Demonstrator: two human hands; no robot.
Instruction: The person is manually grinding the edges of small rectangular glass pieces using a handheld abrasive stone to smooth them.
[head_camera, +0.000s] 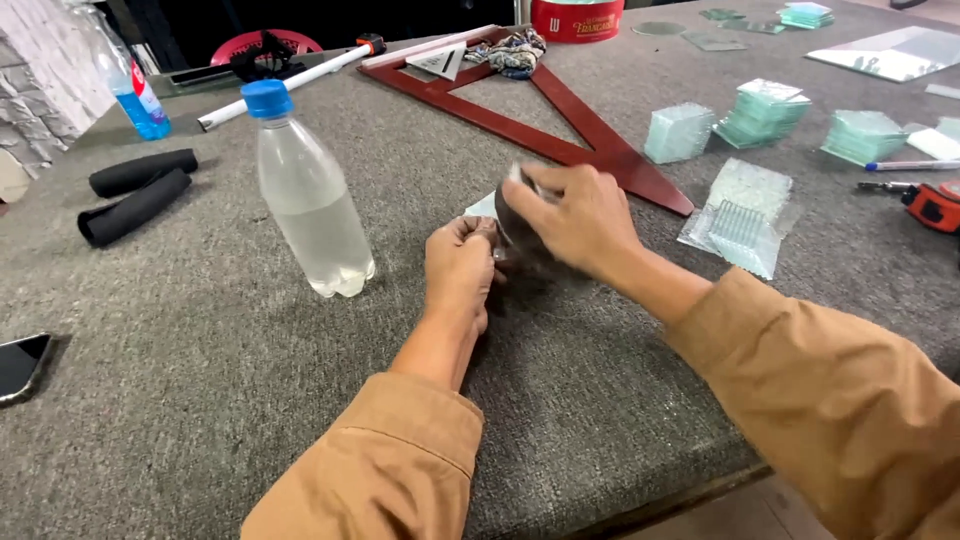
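My left hand (458, 268) rests on the grey felt table (250, 400) with fingers pinched on the edge of a small pale glass piece (482, 207). My right hand (575, 215) is closed on a dark, blurred block-like object (520, 235) pressed against that glass piece. Both sleeves are tan. A clear plastic water bottle (310, 205) with a blue cap stands upright just left of my left hand.
A dark red wooden triangle frame (600, 150) lies beyond the hands. Stacks of small glass squares (765, 112) and a plastic bag (740, 215) sit to the right, with a tape measure (935, 205). Two black foam grips (135, 195) and a phone (20, 365) lie left.
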